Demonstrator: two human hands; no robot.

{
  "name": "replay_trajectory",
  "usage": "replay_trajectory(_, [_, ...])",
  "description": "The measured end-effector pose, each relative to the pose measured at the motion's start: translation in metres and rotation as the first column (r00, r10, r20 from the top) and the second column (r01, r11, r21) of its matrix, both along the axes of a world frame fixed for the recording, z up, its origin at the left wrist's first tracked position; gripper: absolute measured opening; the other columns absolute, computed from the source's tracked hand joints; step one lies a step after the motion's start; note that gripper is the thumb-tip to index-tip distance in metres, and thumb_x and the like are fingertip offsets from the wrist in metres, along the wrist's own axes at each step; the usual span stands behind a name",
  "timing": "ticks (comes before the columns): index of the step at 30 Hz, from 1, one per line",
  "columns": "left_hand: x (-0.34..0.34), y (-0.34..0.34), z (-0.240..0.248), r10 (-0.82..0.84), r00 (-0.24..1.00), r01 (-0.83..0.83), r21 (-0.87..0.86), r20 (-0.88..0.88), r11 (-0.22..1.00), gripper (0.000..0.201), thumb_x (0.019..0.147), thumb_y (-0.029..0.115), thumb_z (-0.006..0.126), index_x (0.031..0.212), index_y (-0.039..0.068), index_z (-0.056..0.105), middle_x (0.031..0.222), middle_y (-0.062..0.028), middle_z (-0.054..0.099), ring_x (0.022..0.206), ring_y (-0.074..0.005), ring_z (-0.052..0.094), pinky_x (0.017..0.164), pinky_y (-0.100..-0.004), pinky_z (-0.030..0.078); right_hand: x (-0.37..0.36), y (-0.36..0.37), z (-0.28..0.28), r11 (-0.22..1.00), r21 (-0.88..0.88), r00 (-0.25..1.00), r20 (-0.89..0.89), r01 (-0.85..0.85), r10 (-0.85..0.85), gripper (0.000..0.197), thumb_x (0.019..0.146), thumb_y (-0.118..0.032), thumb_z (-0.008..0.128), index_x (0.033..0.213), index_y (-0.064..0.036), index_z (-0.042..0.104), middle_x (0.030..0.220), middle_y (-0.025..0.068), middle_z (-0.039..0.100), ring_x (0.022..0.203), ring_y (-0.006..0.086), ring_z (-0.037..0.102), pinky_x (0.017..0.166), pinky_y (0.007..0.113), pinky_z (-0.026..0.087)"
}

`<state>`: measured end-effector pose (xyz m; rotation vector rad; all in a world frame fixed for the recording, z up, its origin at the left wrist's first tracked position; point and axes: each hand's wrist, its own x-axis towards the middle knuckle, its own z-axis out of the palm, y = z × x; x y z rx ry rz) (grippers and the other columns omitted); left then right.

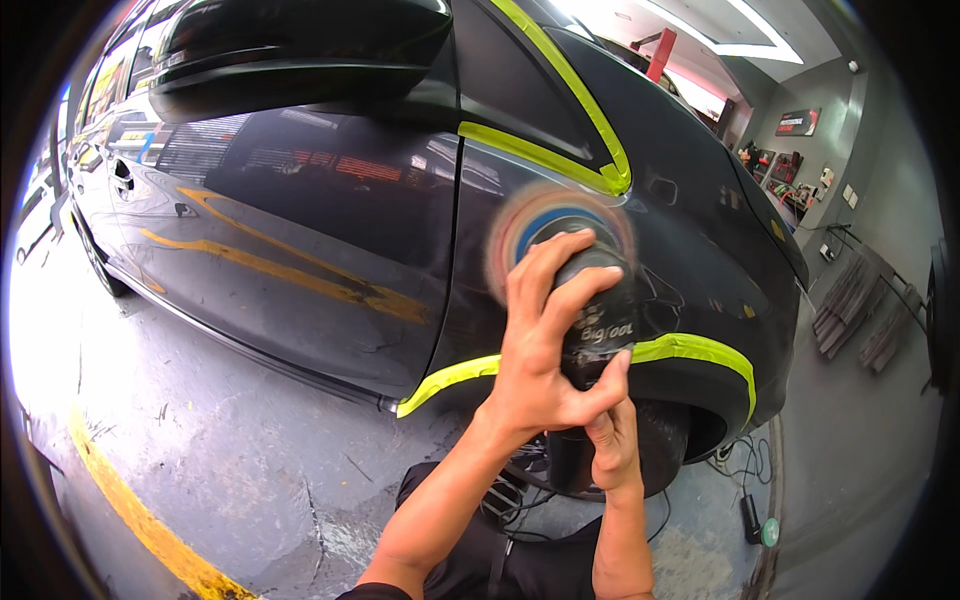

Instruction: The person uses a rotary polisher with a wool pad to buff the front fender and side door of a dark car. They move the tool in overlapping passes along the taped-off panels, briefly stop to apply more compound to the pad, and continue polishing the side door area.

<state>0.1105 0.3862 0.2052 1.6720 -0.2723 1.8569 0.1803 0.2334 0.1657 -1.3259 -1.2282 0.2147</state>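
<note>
Above the tyre in its arch — left hand clasps polisher.

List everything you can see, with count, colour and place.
Car: one, dark grey, centre
Wing mirror: one, black, upper left
Tape: four visible stretches, lime, window corner, wheel arch
Polisher: one, black, at front fender
Pad: one, reddish and blue, on polisher
Tyres: two, black, under arch and far left
Cables: uncertain, black, floor near tyre
Small object: one, black, lower right floor
Floor line: one, yellow, lower left
Hanging items: several, grey, right side
Ceiling light: one, white, upper right
Forearms: two, bare, bottom centre
Left hand: one, bare, on polisher
Right hand: one, bare, below left
</note>
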Motion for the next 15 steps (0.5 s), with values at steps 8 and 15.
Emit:
replay_trajectory(8, [-0.013,0.02,-0.017,0.173,0.983,-0.174,-0.003,0.062,0.985,0.074,0.068,0.028,0.079,0.136,0.005,0.062,0.148,-0.0304,0.056,0.136,-0.0427,0.054,0.115,-0.0526,0.044,-0.007,0.013,0.003,0.995,-0.099,0.998,0.064,-0.007,0.014,0.078,0.1,-0.06,0.073,0.14,0.0051,0.058,0.107,0.0103,0.074,0.098,0.0161,0.066,0.086,0.032,0.053])
replay_trajectory(15, [-0.019,0.026,-0.012,0.12,0.99,-0.117,-0.053,0.072,0.992,0.075,0.066,0.024,0.079,0.137,0.007,0.063,0.152,-0.0236,0.054,0.142,-0.0452,0.047,0.121,-0.0565,0.035,-0.007,0.02,0.007,0.996,-0.085,0.996,0.091,-0.004,0.012,0.063,0.1,-0.056,0.075,0.12,0.0034,0.065,0.097,0.006,0.069,0.089,0.0119,0.058,0.079,0.03,0.05])
